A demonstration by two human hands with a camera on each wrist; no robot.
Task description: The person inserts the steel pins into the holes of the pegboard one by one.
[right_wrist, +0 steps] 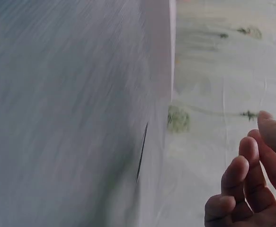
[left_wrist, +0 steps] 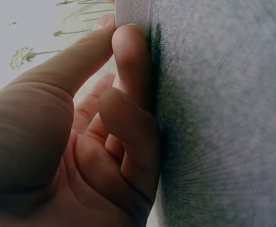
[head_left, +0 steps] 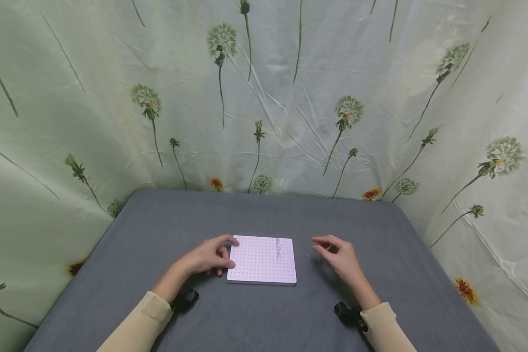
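A white pegboard [head_left: 261,271] with rows of small holes lies flat on the table. Several thin metal pins [head_left: 278,248] stand in it toward its right side. My left hand [head_left: 209,255] grips the board's left edge, thumb and index finger on its top; in the left wrist view, curled fingers [left_wrist: 130,52] meet its side. To the right of the board, my right hand [head_left: 341,256] hovers with loosely bent fingers, and nothing shows between thumb and index finger. Below it a thin metal pin [right_wrist: 142,152] lies on the cloth; whether more lie under the hand is hidden.
A grey cloth covers the table [head_left: 193,210]. Behind and at both sides hangs a pale curtain [head_left: 180,73] printed with dandelions. A dark strap with a device [head_left: 349,315] sits at each wrist.
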